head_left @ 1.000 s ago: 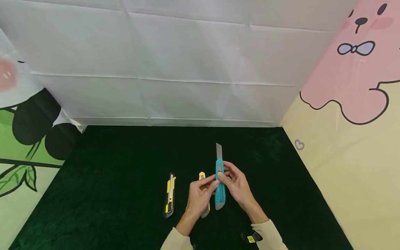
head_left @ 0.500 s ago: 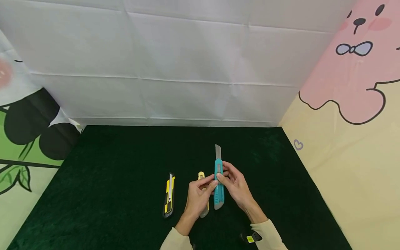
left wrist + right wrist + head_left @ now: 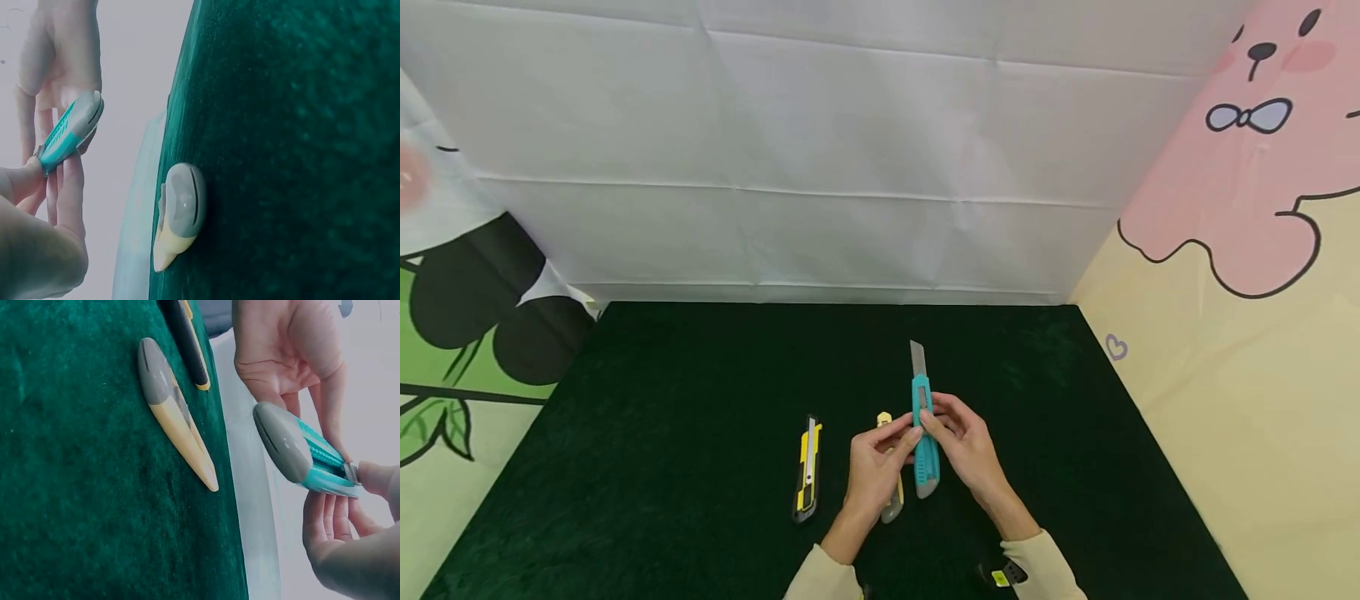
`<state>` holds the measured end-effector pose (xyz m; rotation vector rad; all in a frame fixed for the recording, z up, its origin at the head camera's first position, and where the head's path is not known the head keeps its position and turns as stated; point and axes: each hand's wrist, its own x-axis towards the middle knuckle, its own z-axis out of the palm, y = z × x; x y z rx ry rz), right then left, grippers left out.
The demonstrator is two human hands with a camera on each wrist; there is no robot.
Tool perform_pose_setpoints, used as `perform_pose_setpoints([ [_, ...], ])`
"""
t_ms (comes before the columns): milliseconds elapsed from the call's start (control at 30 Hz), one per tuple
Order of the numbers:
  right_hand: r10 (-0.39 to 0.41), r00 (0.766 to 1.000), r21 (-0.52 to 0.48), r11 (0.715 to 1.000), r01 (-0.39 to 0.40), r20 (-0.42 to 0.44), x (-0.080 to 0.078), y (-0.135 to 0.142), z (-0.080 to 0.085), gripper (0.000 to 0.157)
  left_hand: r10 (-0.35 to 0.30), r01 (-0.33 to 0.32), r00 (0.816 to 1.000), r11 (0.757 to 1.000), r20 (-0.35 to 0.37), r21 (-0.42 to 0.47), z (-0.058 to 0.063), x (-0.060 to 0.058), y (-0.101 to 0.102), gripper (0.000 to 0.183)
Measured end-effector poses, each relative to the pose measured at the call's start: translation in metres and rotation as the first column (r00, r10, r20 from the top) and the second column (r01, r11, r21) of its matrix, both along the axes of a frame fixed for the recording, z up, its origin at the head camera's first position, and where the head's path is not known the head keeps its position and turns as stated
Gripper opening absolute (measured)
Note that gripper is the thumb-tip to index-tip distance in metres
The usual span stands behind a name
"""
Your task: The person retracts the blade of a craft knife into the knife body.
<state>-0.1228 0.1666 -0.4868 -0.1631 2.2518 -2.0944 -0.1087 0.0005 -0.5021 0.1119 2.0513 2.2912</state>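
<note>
Both hands hold up a teal box cutter (image 3: 927,462) with a grey butt and a long stretch of bare blade pointing away. My left hand (image 3: 871,473) pinches its left side between thumb and fingers. On the other side my right hand (image 3: 973,460) grips the handle, its thumb on the metal slider (image 3: 351,472), fingers underneath. A pale yellow box cutter (image 3: 181,434) with a grey end lies on the dark green cloth below, partly hidden by the left hand in the head view. To its left rests a black and yellow box cutter (image 3: 807,471).
Dark green cloth (image 3: 700,400) covers the table. A white sheet (image 3: 850,167) hangs behind its far edge. Printed panels with cartoon figures stand on both sides, a pink one (image 3: 1240,183) at right.
The teal box cutter has tipped slightly to the left, its blade tip shifting left. Both hands keep their hold, and the two cutters on the cloth stay put.
</note>
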Motion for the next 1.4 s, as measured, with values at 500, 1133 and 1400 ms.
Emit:
perform_pose_setpoints([
  [500, -0.057, 0.998, 0.049, 0.997, 0.058, -0.022, 0.0022, -0.0046, -0.0029, 0.028, -0.016, 0.016, 1.000, 1.000, 0.020, 0.022, -0.0003, -0.0001, -0.0002, 0.034],
  [1133, 0.084, 0.984, 0.004, 0.996, -0.084, -0.156, 0.0021, 0.0005, -0.0084, 0.027, -0.054, 0.054, 0.998, 0.999, 0.015, 0.004, 0.0036, 0.0001, -0.0050, 0.036],
  [1400, 0.084, 0.981, -0.026, 0.996, -0.090, -0.174, 0.0022, 0.0005, -0.0084, 0.027, -0.051, 0.051, 0.999, 0.999, 0.019, -0.008, 0.0028, -0.0030, -0.0057, 0.035],
])
